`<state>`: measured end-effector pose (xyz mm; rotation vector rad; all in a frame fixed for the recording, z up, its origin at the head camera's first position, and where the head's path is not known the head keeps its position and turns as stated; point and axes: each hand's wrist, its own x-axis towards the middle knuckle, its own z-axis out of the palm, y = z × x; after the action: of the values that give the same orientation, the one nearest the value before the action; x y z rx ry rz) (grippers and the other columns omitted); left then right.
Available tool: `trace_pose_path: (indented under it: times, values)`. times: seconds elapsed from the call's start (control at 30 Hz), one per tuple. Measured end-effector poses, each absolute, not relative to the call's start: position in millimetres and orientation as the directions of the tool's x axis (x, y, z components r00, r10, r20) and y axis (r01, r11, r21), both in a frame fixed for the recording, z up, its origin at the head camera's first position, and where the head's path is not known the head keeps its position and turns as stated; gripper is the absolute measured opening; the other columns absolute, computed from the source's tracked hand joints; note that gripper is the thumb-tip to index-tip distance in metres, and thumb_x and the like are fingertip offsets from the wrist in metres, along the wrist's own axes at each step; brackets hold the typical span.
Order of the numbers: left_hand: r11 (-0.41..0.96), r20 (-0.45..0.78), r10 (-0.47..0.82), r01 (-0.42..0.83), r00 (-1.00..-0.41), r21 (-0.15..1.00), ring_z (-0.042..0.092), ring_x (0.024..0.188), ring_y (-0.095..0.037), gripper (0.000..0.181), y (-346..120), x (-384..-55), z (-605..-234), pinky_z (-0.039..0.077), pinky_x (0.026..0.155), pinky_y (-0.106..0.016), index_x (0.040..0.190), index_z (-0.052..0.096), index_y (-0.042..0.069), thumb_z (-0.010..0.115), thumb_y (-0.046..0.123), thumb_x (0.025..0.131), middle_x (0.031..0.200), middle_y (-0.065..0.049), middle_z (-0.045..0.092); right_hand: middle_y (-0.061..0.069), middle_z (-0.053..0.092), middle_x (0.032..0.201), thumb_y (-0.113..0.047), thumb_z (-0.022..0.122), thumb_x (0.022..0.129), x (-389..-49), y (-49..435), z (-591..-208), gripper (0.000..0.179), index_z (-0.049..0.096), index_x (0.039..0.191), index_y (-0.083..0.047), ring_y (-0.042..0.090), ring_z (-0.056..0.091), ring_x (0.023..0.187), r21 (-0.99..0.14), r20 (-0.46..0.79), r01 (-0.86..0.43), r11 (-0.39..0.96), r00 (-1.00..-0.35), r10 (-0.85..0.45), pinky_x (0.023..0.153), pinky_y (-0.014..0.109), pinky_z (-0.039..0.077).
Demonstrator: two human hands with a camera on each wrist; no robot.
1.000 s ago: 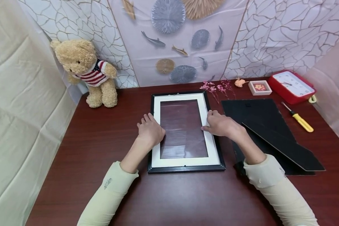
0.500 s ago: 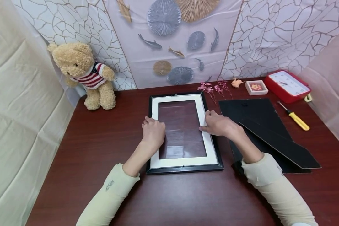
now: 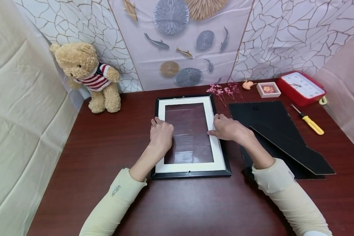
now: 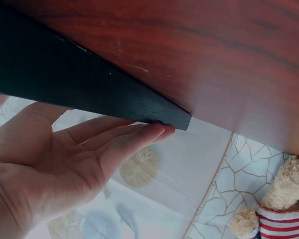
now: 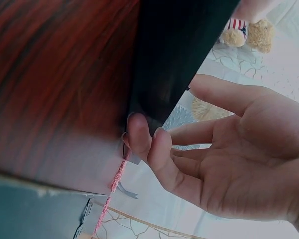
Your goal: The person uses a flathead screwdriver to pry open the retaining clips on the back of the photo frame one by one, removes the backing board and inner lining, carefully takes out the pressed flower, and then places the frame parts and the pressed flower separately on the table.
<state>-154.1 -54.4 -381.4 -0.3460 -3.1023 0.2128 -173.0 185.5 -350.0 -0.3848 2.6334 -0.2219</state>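
Note:
A black picture frame (image 3: 191, 175) lies flat on the table, with a white mat (image 3: 188, 167) round a clear, dark-looking middle (image 3: 188, 131). My left hand (image 3: 161, 135) rests on its left side. In the left wrist view, the fingers (image 4: 124, 144) are gently bent, tips touching the upper edge of the frame's side (image 4: 89, 79); the thumb is partly hidden. Opposite, my right hand (image 3: 226, 127) grips the right side. Its thumb lies on the mat, and the right wrist view has two fingers (image 5: 139, 134) bent down over the outer side.
Right of the frame lie a black backing board (image 3: 261, 113) with its stand leg (image 3: 292, 149) and a yellow-handled screwdriver (image 3: 312, 125). Pink dried flowers (image 3: 224, 91), a small boxed ornament (image 3: 268, 89) and a red clock (image 3: 302, 88) line the back. A teddy bear (image 3: 87, 77) stands back left.
My left hand's fingers, spread beyond the left side a second ago, have drawn in onto the frame's edge. The right hand keeps its place. The head view has shifted slightly.

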Motion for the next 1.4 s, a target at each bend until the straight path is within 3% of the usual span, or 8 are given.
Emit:
trace_pose_path:
  times: [0.2,0.43,0.63,0.83,0.9,1.07,1.23,1.4]
  values:
    - [0.976,-0.074,0.206,0.210,-0.976,-0.051,0.056,0.140,-0.062,0.063,-68,-171,-416,0.062,0.102,-0.052,0.145,0.048,-0.030,0.070,0.012,0.103,0.151,-0.056,0.042,0.040,0.044,0.162,-0.048,0.067,0.109,-201,201,-400,0.094,0.030,0.163,0.019,0.047,0.060,0.141,-0.176,-0.392,-0.254,0.951,-0.868,-0.304,0.105,0.060,0.058]
    - [0.971,0.026,0.216,0.212,-0.976,-0.109,0.060,0.133,-0.065,0.055,-66,-182,-444,0.060,0.100,-0.058,0.142,0.051,-0.030,0.066,0.006,0.104,0.144,-0.057,0.048,0.036,0.040,0.167,-0.053,0.071,0.105,-227,216,-448,0.104,0.023,0.168,0.014,0.044,0.060,0.141,-0.176,-0.397,-0.222,0.959,-0.876,-0.275,0.105,0.061,0.058]
    - [0.967,0.029,0.204,0.197,-0.978,-0.163,0.063,0.131,-0.062,0.044,-55,-167,-419,0.062,0.099,-0.057,0.141,0.056,-0.027,0.058,0.002,0.108,0.142,-0.049,0.057,0.043,0.040,0.162,-0.042,0.061,0.113,-193,198,-387,0.087,0.027,0.162,0.022,0.052,0.052,0.146,-0.225,-0.411,-0.243,0.944,-0.855,-0.318,0.114,0.064,0.050]
    - [0.962,-0.023,0.216,0.217,-0.976,-0.165,0.069,0.127,-0.056,0.038,-50,-153,-379,0.064,0.100,-0.050,0.133,0.065,-0.024,0.064,0.002,0.105,0.139,-0.043,0.064,0.028,0.062,0.115,-0.020,0.054,0.117,-170,192,-341,0.034,0.065,0.121,0.012,0.036,0.059,0.100,-0.356,-0.306,-0.231,0.905,-0.886,-0.347,0.084,0.048,0.052]
    - [0.964,-0.018,0.222,0.223,-0.975,-0.144,0.069,0.127,-0.056,0.036,-52,-153,-377,0.064,0.100,-0.050,0.130,0.067,-0.023,0.065,0.002,0.104,0.137,-0.043,0.065,0.018,0.059,0.096,-0.019,0.057,0.116,-172,194,-340,0.028,0.064,0.108,0.006,0.028,0.052,0.083,-0.419,-0.251,-0.220,0.881,-0.905,-0.345,0.072,0.042,0.044]
    - [0.963,-0.024,0.253,0.254,-0.967,-0.089,0.068,0.128,-0.057,0.039,-62,-159,-386,0.064,0.098,-0.052,0.130,0.067,-0.023,0.064,0.006,0.105,0.140,-0.044,0.063,0.005,0.055,0.072,-0.015,0.059,0.114,-183,205,-344,0.020,0.058,0.108,0.004,0.016,0.050,0.060,-0.676,-0.250,-0.123,0.726,-0.889,-0.384,0.058,0.032,0.039]
    - [0.973,-0.184,0.223,0.206,-0.957,0.106,0.055,0.147,-0.051,0.070,-81,-160,-369,0.057,0.112,-0.057,0.156,0.040,-0.023,0.060,0.030,0.114,0.165,-0.040,0.042,0.004,0.059,0.070,-0.008,0.057,0.114,-194,217,-353,0.016,0.051,0.113,0.007,0.015,0.055,0.057,-0.864,-0.311,0.041,0.501,-0.827,-0.469,0.055,0.028,0.046]
    - [0.939,-0.380,0.249,0.125,-0.891,0.321,0.013,0.170,-0.041,0.097,-108,-179,-386,0.018,0.136,-0.061,0.172,-0.001,-0.007,0.047,0.055,0.115,0.183,-0.025,-0.005,0.007,0.067,0.075,-0.006,0.056,0.113,-199,224,-357,0.016,0.048,0.115,0.007,0.016,0.067,0.063,-0.879,-0.359,0.106,0.465,-0.788,-0.499,0.063,0.030,0.059]
